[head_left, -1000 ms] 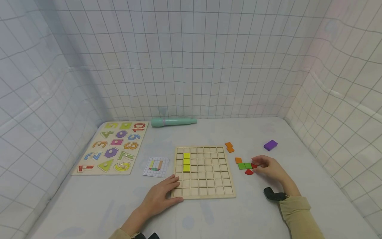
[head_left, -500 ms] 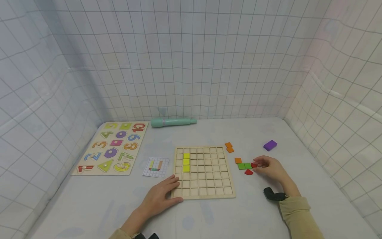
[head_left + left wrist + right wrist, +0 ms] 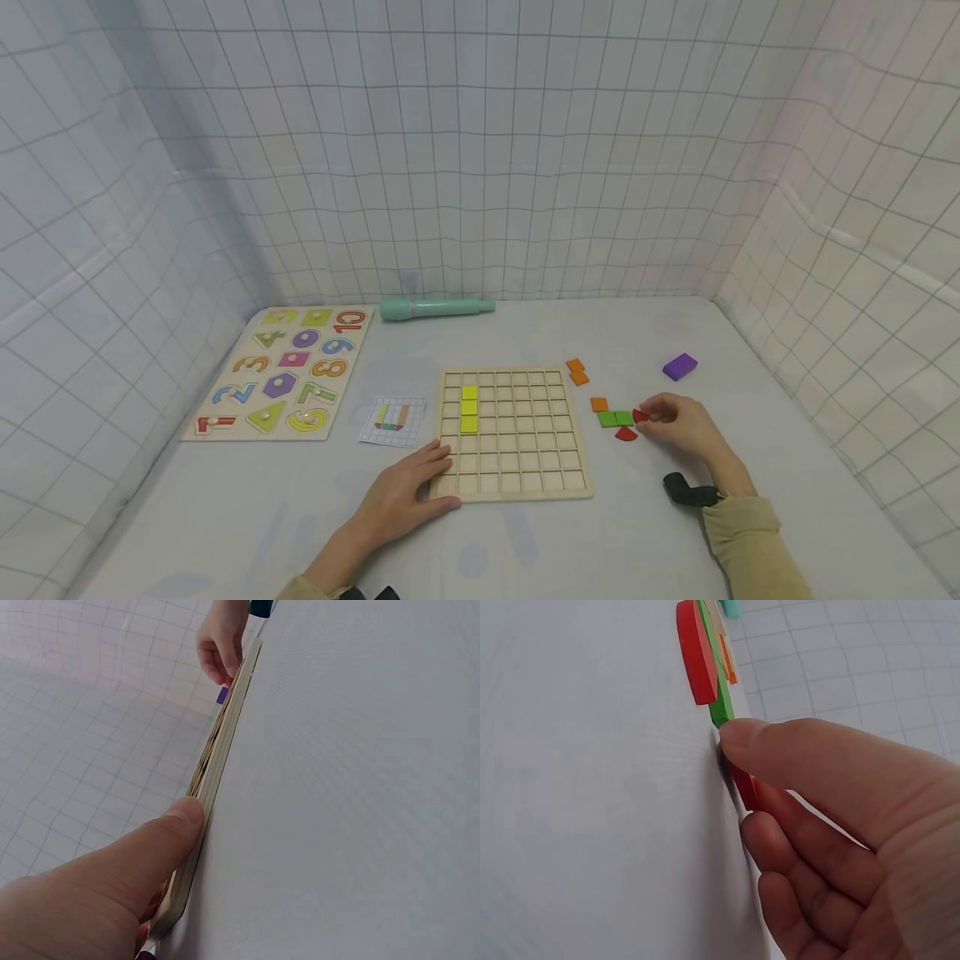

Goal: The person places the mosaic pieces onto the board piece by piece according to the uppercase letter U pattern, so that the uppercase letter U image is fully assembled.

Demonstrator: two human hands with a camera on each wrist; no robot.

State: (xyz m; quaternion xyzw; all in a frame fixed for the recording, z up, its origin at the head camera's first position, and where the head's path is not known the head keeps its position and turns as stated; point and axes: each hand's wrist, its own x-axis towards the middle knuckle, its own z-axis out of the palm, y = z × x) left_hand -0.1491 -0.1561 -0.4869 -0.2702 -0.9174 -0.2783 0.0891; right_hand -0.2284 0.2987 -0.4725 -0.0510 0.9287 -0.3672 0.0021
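Note:
A wooden grid board (image 3: 517,433) lies on the table with several yellow square tiles (image 3: 468,408) in one column. My left hand (image 3: 401,493) rests on its near left corner, fingers fairly straight over the left side and thumb (image 3: 169,832) against the front edge. My right hand (image 3: 678,423) pinches a red quarter-round tile (image 3: 747,792) between thumb and forefinger, low over the table. Beside it are two green square tiles (image 3: 615,418) and, nearer me, another red quarter-round tile (image 3: 626,434). The held tile is partly hidden by my thumb in the right wrist view.
Orange square tiles (image 3: 599,404) lie right of the board, with a purple block (image 3: 680,367) farther back. A pattern card (image 3: 393,420) and a number puzzle board (image 3: 277,373) are on the left. A green microphone-shaped thing (image 3: 437,308) lies by the back wall.
My right hand keeps its pinch on the red tile and stands slightly farther right than a second ago. My left hand and the board have not visibly moved.

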